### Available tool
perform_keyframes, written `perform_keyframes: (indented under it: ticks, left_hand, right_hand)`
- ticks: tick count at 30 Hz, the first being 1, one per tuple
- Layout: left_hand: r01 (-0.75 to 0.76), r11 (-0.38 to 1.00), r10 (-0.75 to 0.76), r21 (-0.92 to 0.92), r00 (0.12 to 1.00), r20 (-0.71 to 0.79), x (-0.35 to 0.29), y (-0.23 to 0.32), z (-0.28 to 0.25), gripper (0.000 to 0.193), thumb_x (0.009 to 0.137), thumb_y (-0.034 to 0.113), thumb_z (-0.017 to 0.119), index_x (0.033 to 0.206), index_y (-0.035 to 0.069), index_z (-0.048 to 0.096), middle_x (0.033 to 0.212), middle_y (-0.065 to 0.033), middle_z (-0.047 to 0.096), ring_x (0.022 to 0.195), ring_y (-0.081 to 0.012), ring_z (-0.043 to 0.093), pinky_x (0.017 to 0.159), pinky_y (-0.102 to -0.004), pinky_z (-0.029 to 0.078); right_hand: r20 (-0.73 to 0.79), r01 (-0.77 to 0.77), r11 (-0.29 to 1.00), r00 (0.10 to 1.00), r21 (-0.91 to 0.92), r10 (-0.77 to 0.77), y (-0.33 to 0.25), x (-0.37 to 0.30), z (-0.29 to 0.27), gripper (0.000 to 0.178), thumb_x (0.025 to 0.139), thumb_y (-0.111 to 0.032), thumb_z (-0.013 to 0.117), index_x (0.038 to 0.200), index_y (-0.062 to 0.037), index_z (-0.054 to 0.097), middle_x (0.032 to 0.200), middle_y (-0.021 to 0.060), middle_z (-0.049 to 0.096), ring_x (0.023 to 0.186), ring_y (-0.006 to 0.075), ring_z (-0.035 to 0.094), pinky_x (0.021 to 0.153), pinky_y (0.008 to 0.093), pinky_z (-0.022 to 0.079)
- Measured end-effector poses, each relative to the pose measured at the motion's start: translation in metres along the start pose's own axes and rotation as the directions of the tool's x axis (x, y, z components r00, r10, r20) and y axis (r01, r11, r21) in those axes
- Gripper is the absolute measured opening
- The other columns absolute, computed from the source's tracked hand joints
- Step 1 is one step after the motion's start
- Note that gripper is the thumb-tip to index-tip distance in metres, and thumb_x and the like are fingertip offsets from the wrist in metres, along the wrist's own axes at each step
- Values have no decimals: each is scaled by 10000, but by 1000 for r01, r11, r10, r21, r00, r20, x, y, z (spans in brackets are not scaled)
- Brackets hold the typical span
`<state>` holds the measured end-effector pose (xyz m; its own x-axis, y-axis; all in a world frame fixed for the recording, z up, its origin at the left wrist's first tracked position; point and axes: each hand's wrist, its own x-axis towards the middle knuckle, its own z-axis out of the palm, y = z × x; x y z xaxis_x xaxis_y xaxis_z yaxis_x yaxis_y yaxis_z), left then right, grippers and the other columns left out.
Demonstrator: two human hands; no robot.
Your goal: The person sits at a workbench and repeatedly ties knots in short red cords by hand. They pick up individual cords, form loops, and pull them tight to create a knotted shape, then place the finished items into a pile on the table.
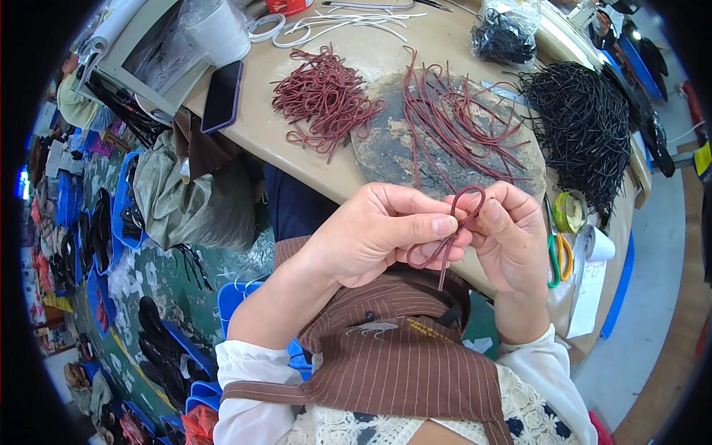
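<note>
Between my two hands is a thin dark-red cord point(443, 276), looped into a bow shape above my lap. My left hand point(397, 233) pinches it between thumb and fingers. One loop stands up by the thumb and fingers of my right hand point(508, 230), which grip the cord from the other side. The exact crossing of the strands is hidden by my fingertips. Beyond my hands, loose red cords point(452, 122) lie across a round, worn grey board point(382, 152). Left of them sits a heap of red cords tied in small bows point(326, 96).
A pile of black cords point(578, 122) covers the table's right side. Near it are a round tin point(569, 211), scissors with green and orange handles point(560, 259) and a paper roll point(595, 243). A phone point(222, 96) lies at the left table edge, by white cords point(348, 28).
</note>
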<state>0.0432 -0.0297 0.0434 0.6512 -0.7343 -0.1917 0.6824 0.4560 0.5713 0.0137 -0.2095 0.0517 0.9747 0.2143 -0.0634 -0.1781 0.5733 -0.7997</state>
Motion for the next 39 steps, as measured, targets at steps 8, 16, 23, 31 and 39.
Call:
perform_keyframes:
  ticks: [8, 16, 23, 31, 39]
  left_hand:
    - [-102, 990, 110, 100, 991, -76, 1, -4, 0, 149, 791, 80, 611, 886, -34, 614, 830, -158, 632, 709, -203, 632, 617, -302, 526]
    - [-66, 991, 73, 118, 996, -54, 6, -3, -1, 155, 797, 75, 603, 901, -39, 608, 832, -158, 632, 708, -200, 629, 660, -305, 528]
    - [16, 1000, -15, 20, 999, -51, 6, -2, -3, 130, 800, 67, 597, 875, -37, 609, 816, -166, 628, 706, -203, 626, 632, -293, 520]
    - [38, 992, -33, 119, 999, -42, 10, 2, -3, 116, 806, 81, 594, 842, -27, 617, 783, -133, 613, 682, -179, 599, 566, -257, 478]
    - [15, 979, 6, 204, 994, -105, 11, -2, -6, 174, 832, 108, 570, 950, -19, 587, 843, -120, 626, 772, -170, 620, 672, -270, 513]
  right_hand:
    - [92, -88, 975, 993, 206, 70, -5, 2, -3, 250, 873, -139, 517, 1015, 66, 535, 1007, 191, 583, 873, 218, 609, 758, 337, 513]
    - [33, 22, 1000, 999, -20, -22, 5, 0, -7, 185, 881, -120, 502, 943, 47, 552, 978, 144, 597, 791, 165, 601, 741, 322, 511]
    - [-4, -42, 995, 999, 88, 43, 7, -2, -8, 171, 878, -120, 506, 934, 36, 552, 970, 142, 600, 836, 180, 605, 746, 327, 515]
    - [12, 23, 983, 1000, -181, -21, 3, 1, -11, 127, 842, -46, 538, 919, 53, 554, 927, 142, 609, 777, 152, 607, 708, 286, 514]
    - [-164, 73, 985, 982, -158, -99, 18, 3, -8, 110, 849, -66, 538, 901, 30, 549, 899, 131, 612, 761, 140, 601, 696, 269, 509]
